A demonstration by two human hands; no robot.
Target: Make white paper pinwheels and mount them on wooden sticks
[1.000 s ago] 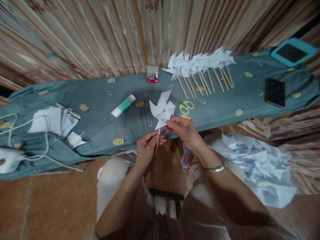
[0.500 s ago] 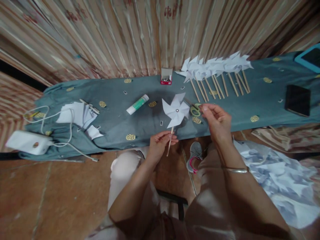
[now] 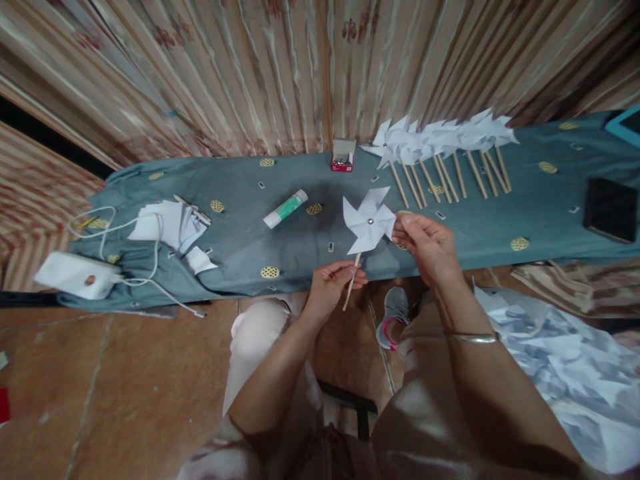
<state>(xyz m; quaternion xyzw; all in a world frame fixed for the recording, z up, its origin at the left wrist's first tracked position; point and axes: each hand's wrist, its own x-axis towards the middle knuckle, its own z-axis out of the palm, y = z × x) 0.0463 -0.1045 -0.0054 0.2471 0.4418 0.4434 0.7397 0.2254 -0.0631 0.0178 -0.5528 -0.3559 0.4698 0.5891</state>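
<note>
A white paper pinwheel on a thin wooden stick is held up over the near edge of the cloth-covered table. My left hand pinches the stick below the blades. At the pinwheel's right side, my right hand has its thumb and fingers closed at the edge of one blade. A round silver pin head sits at the pinwheel's centre. Behind my right hand the scissors are almost wholly hidden. Beyond it, a row of similar pinwheels lies with sticks pointing toward me.
A glue stick and a red box of pins are on the green cloth. Paper pieces and a white power bank with its cable lie left. To the right are a dark phone and a bag of folded paper.
My right hand has moved left onto the pinwheel's blade, covering the scissors. My left hand still holds the stick. The whole view has shifted slightly.
</note>
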